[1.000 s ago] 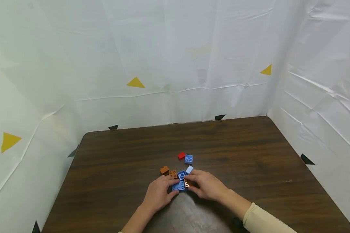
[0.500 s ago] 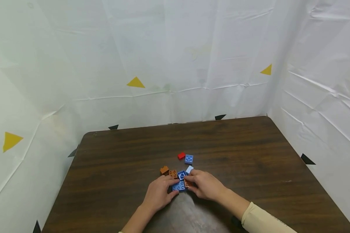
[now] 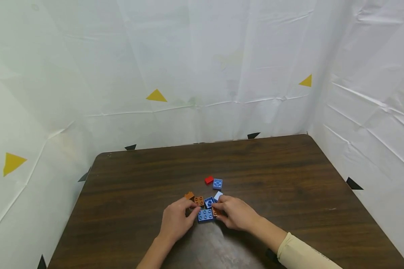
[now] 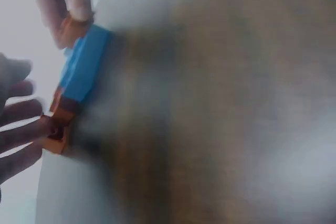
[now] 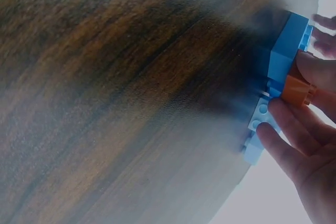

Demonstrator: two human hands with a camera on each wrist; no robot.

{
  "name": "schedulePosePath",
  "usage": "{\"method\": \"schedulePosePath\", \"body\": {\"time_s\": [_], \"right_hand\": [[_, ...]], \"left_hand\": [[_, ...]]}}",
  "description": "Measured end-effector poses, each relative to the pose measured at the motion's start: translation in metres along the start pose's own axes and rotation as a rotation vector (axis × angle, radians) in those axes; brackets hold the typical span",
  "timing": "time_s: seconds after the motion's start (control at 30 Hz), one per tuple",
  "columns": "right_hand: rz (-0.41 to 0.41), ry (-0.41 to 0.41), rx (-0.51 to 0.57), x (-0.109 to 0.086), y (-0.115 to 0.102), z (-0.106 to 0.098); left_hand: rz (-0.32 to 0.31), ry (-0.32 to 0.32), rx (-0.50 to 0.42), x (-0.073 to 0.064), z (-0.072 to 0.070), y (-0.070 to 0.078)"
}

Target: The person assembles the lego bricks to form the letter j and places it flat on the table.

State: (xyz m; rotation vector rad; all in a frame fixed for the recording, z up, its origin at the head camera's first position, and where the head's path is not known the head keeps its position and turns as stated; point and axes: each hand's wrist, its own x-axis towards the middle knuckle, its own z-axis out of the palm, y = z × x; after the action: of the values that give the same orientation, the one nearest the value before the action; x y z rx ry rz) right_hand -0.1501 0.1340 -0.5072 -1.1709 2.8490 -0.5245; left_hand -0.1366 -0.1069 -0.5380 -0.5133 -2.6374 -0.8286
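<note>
My right hand [image 3: 237, 213] pinches a small orange toy building brick [image 5: 296, 88] between thumb and fingers, at the right end of a blue brick [image 3: 205, 215]. In the head view that blue brick lies studs up. My left hand [image 3: 176, 218] is at its left, fingers loosely bent and holding nothing. Its fingertips appear close to an orange brick [image 3: 199, 201] and another orange one [image 3: 189, 195]; whether they touch is unclear. An upturned blue brick [image 3: 209, 202] lies behind the studded one, beside a light blue brick [image 3: 218, 195] near my right fingertips.
Farther back on the dark wooden table [image 3: 138, 186] lie a red brick [image 3: 209, 180] and a blue brick [image 3: 217, 183]. White sheeting [image 3: 195, 67] with yellow and black triangles surrounds the table's back and sides.
My left hand has drawn back leftward off the studded blue brick, uncovering its top. The right hand stays at the small orange brick, nearly still.
</note>
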Motion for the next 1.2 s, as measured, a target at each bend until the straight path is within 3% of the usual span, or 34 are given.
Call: {"method": "schedulePosePath", "body": {"time_s": [0.07,0.13,0.2,0.3,0.43,0.53,0.67,0.93,1.1,1.2], "right_hand": [[0.001,0.001,0.005,0.000,0.001,0.000],[0.000,0.002,0.012,0.000,0.001,0.000],[-0.001,0.000,0.020,-0.001,0.002,0.000],[0.004,-0.013,0.033,-0.001,0.001,-0.001],[0.012,-0.029,0.039,-0.001,0.001,-0.002],[0.014,-0.028,0.034,-0.001,0.001,-0.002],[0.012,-0.021,0.028,0.000,0.002,-0.002],[0.016,-0.019,0.029,0.000,0.003,-0.003],[0.013,-0.023,0.053,0.000,0.002,-0.004],[0.016,-0.032,0.060,0.000,0.002,-0.005]], "left_hand": [[-0.041,0.092,0.017,0.006,-0.004,-0.005],[-0.089,0.115,0.057,0.011,-0.007,-0.012],[-0.134,0.072,0.096,0.015,-0.008,-0.021],[-0.177,-0.069,0.139,0.019,-0.009,-0.029],[-0.177,-0.213,0.148,0.021,-0.010,-0.033],[-0.162,-0.250,0.150,0.022,-0.009,-0.033],[-0.163,-0.232,0.150,0.023,-0.007,-0.033],[-0.210,-0.195,0.044,0.026,-0.005,-0.035],[-0.215,-0.167,-0.118,0.026,-0.007,-0.038],[-0.231,-0.181,-0.214,0.025,-0.009,-0.038]]}}
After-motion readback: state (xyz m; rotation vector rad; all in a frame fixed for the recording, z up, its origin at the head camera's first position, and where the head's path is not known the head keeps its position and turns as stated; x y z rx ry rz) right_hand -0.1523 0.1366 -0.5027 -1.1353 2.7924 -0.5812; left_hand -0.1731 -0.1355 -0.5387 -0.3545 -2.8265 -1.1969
